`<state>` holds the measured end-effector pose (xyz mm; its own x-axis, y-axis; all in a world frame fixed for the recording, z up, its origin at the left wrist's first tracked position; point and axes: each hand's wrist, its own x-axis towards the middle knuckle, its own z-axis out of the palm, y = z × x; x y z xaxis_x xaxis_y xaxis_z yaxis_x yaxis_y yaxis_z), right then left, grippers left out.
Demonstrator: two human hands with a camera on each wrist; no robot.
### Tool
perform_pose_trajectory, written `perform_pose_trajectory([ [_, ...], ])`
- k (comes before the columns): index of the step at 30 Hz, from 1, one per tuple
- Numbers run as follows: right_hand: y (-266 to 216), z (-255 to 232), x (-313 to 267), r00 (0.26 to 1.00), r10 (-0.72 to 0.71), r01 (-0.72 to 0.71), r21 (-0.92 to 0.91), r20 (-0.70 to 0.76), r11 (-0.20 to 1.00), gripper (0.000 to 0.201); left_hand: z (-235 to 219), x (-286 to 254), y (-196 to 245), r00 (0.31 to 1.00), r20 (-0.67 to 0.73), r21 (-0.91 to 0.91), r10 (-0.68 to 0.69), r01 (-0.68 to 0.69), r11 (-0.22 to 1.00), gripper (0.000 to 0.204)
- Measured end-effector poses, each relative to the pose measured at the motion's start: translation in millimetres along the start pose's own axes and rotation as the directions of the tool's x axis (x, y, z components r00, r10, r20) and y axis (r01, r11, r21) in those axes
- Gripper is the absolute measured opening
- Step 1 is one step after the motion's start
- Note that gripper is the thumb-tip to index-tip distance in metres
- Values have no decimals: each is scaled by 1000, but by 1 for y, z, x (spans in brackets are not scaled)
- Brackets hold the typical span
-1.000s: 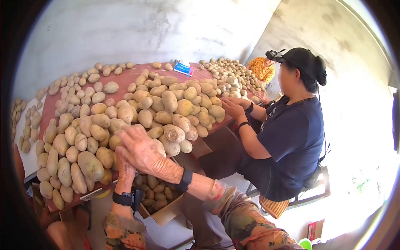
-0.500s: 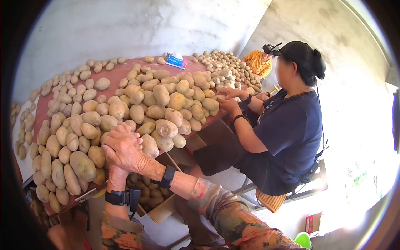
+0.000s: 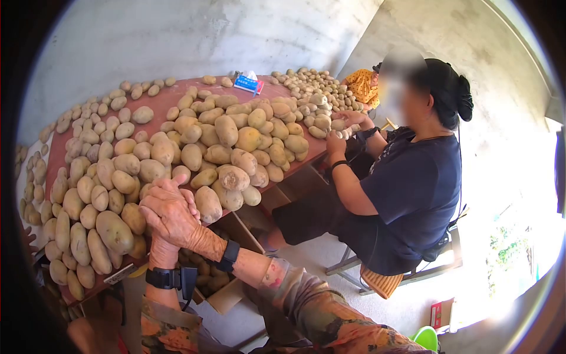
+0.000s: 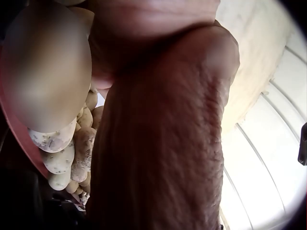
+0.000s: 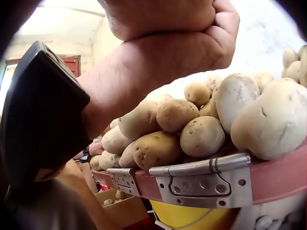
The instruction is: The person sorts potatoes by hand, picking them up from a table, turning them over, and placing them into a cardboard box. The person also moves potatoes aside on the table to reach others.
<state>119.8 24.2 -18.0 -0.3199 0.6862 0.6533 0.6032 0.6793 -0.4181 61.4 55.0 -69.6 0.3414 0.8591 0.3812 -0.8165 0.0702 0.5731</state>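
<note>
1. Potatoes (image 3: 249,139) heap approx. 9–2 o'clock of hands on red tabletop (image 3: 159,109); more in cardboard box (image 3: 227,297), 5 o'clock.
2. Step: prob. a pause in potato handling. R hand (image 3: 174,212) & L hand (image 5: 206,50) clasp e/o, no potato held.
3. Next pick'd need hands unclasped; nearest potato approx. 3 o'clock.
4. R-wrist cam: yellow bucket (image 5: 175,215) under hinged edge, hardly visible in head view; only head view has tissue pack (image 3: 248,84), 1 o'clock.

Behind the left hand (image 3: 164,252): a black wrist strap (image 3: 160,278), a boxy black plastic module (image 3: 188,281) and a thin dark cable (image 3: 187,305). Behind the right hand (image 3: 172,213): a dark wristband (image 3: 227,256), then a brown-orange camouflage-patterned fabric sleeve (image 3: 318,307).
</note>
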Motion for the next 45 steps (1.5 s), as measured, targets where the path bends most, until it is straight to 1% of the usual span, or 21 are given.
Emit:
perform_pose_trajectory([
  [1,-2,1,0,999,38,-38,-44,-2,998,33,2,1,0,1000,29,-2,10,-10,1000,65],
  [4,0,-4,-2,999,-10,15,107,-53,994,28,11,-2,1,1000,17,-79,13,-12,997,66],
  [7,0,-6,-2,994,-51,66,164,-92,984,26,5,-3,-5,999,34,-123,-3,7,992,65],
  [10,2,-8,-2,989,-74,96,183,-127,978,24,2,-2,-5,997,69,-120,-30,38,992,64],
  [15,4,-5,-2,978,-118,156,229,-173,961,20,-11,-3,-20,999,14,-34,-35,36,999,64],
  [17,3,-7,-3,977,-118,158,228,-179,961,18,-10,-1,-18,998,52,-14,-44,45,999,64],
  [19,1,-5,-2,983,-88,120,209,-159,971,18,-1,-3,-3,988,146,-7,-59,61,998,63],
  [20,0,-1,-1,986,-70,100,201,-150,974,18,4,-4,-1,986,157,-41,-50,57,998,64],
  [23,4,8,-4,993,-8,30,175,-122,984,19,9,-4,0,993,119,-29,-20,24,999,64],
  [24,8,4,0,990,-92,117,259,-104,959,20,8,-4,2,995,102,-22,-7,9,1000,64],
  [25,10,1,1,989,-116,139,277,-96,951,20,7,-4,4,996,85,-14,7,-6,1000,64],
  [27,9,-3,4,989,-122,141,269,-89,953,20,3,-1,7,998,53,3,38,-38,999,64],
  [30,5,-3,6,990,-116,131,237,-78,963,19,-4,3,10,995,55,6,85,-85,996,63],
  [33,3,-4,10,992,-115,125,219,-59,968,19,-10,2,8,997,-1,9,83,-83,996,61],
  [35,5,0,14,993,-108,115,221,-44,968,19,-11,1,9,996,-50,-19,75,-76,997,60],
  [36,9,10,14,993,-107,115,215,-50,970,19,-12,3,6,996,-42,-60,83,-85,995,60],
  [37,12,21,15,993,-105,115,209,-57,971,19,-34,3,4,999,27,-118,41,-38,992,61],
  [38,17,24,16,995,-90,97,237,-41,967,19,-47,1,0,999,-51,-92,14,-18,996,60],
  [40,27,22,17,998,-62,61,286,-6,956,20,-52,-4,6,989,-146,-63,-1,-8,998,60],
  [42,34,14,21,999,-34,23,319,30,947,21,-35,-1,6,985,-171,-58,13,-23,998,60],
  [45,39,0,28,999,22,-36,332,47,943,24,-14,9,-1,979,-201,-64,30,-43,997,60],
])
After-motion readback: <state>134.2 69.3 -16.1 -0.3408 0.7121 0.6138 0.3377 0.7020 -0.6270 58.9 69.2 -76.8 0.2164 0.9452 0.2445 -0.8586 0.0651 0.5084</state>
